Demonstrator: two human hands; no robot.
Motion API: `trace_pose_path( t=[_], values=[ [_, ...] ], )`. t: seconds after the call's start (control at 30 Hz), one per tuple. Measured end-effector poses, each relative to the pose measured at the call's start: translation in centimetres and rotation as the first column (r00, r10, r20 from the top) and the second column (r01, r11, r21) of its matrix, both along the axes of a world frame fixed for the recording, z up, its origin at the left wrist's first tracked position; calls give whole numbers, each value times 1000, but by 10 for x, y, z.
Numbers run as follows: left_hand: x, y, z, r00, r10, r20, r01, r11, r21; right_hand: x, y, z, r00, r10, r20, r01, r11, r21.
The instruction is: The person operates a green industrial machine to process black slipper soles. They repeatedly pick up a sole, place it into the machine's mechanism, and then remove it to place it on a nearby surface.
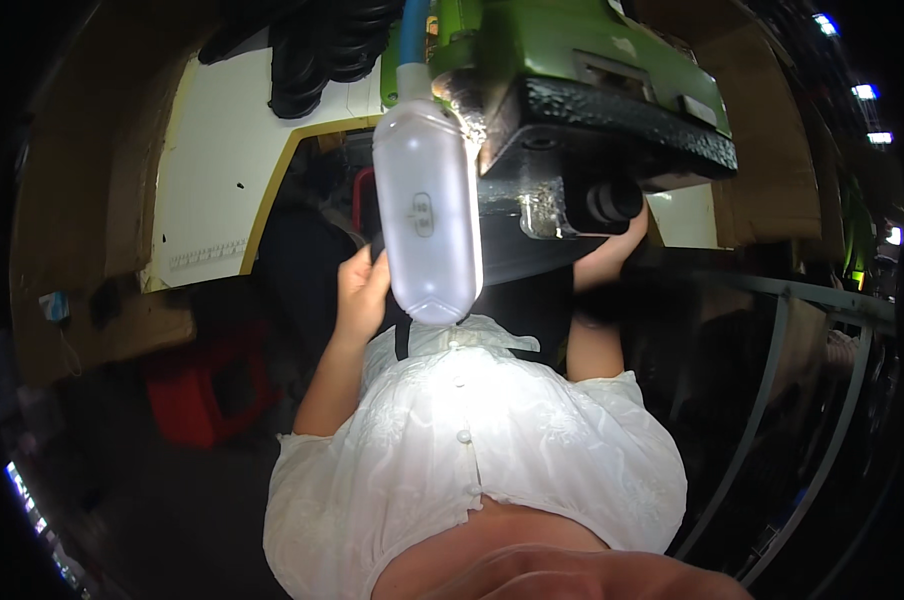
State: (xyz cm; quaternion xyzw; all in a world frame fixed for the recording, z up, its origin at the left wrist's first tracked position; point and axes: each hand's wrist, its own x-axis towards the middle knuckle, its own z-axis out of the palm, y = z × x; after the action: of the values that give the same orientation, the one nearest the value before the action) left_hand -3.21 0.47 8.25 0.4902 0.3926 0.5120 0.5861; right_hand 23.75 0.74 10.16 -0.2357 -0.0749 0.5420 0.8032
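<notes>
A long whitish lamp cover on a blue stem hangs in front of my work and hides part of it. Left of its lower half, my left hand is closed, with the thumb up against the edge of a dark, smooth, curved piece. The piece spans my lap behind the lamp, and its kind is unclear. At its other end is my right hand, beneath the black knob of a green machine. The fingers of my right hand are hidden there.
Several black ribbed pieces lie on the white tabletop, which has a yellow-edged cutout. Cardboard walls the left side. A red stool stands low at left, and a grey metal frame at right.
</notes>
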Motion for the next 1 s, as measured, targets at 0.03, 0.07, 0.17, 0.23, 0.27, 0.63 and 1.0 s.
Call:
trace_pose_path(
  t=[0.03, 0.07, 0.17, 0.23, 0.27, 0.63, 1.0],
  values=[
    [-6, 0, 0, 999, 41, 0, -41, 999, -12, -11, -4, -2, 1000, 10, -16, -10, 1000, 7],
    [-11, 1, 0, 997, 71, 21, -70, 997, -40, -23, -7, -4, 998, -9, -62, 7, 999, -35],
    [-31, 4, -20, 992, 123, 24, -118, 981, -157, -67, -16, 0, 995, -94, 25, 96, 992, -76],
    [-39, 7, -27, 991, 117, 71, -102, 978, -182, -75, -27, -26, 1000, -7, 20, 8, 999, -50],
    [-44, 8, -37, 994, 96, -60, -104, 983, -153, -81, -27, -25, 998, 4, 63, 0, 998, -58],
    [33, -22, -69, 695, -393, -602, 461, 886, -47, -56, -9, 18, 423, 426, 799, -385, 883, -267],
    [63, 18, 0, 897, -190, -398, 249, 963, 100, 7, -52, -66, -67, 787, 614, -682, 413, -603]
  ],
)
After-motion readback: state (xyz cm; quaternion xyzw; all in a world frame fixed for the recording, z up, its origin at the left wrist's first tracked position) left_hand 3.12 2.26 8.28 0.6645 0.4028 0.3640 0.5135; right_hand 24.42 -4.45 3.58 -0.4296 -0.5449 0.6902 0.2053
